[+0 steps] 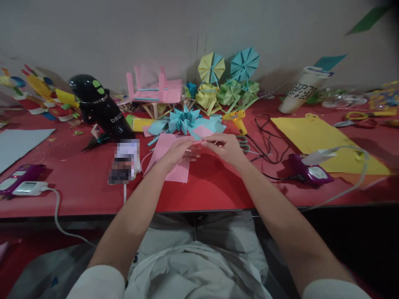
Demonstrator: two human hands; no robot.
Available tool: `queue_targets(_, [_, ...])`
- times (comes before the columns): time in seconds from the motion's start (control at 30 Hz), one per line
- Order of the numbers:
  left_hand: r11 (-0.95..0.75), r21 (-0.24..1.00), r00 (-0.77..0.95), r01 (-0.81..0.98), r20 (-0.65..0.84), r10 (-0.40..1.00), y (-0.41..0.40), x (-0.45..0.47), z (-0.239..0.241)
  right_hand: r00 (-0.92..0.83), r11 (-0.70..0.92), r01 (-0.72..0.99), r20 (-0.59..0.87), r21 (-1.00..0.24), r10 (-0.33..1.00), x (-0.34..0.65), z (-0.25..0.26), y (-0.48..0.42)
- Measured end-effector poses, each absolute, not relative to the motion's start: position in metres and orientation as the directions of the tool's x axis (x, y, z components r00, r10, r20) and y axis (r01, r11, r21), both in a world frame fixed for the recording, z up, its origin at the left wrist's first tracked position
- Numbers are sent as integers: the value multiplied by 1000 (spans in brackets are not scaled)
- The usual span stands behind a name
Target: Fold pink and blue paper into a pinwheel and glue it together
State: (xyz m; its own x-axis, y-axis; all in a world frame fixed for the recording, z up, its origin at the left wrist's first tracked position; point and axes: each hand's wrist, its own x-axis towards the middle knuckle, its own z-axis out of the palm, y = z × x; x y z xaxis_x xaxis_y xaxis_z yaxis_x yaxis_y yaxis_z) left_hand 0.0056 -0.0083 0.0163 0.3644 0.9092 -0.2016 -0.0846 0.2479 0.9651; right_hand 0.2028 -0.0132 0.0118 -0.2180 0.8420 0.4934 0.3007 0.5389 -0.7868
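Observation:
Above the red table, a narrow pink paper strip (198, 143) spans the gap between my two hands. My left hand (177, 153) pinches its left end, over a pink paper sheet (177, 173) on the table. At the strip's other end, the fingers of my right hand (228, 149) are closed on it. Just behind my hands lies a blue folded-paper flower (183, 120) on blue paper. A yellow glue gun (238, 121) and green-handled scissors (243, 143) are beyond my right hand, the scissors partly hidden by it.
Left of my hands are a phone (124, 162) on a cable and a leaning black bottle (102, 108). Pink (158, 89) and yellow paper models (207, 97) line the wall. To the right lie black cord, a purple power block (311, 171), yellow sheets (327, 141) and a cup (304, 91).

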Motion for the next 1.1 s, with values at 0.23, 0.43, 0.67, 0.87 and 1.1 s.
queue_targets(0.23, [81,993,242,-88,-58,969,-4,0,11,-310,523,288,438,-802,844,199,11,-14])
queue_targets(0.43, [-169,984,226,52,153,962,-3,2,2,-237,434,190,388,-881,891,197,4,-8])
queue_targets(0.67, [-353,924,275,149,305,912,-11,6,7,-233,320,122,286,-940,929,197,0,-4])
queue_targets(0.87, [-360,915,304,184,296,906,-12,5,6,-244,293,85,266,-952,933,198,2,-3])
queue_targets(1.1, [-452,855,284,256,380,880,-7,3,3,-248,252,36,235,-967,940,198,4,-6])
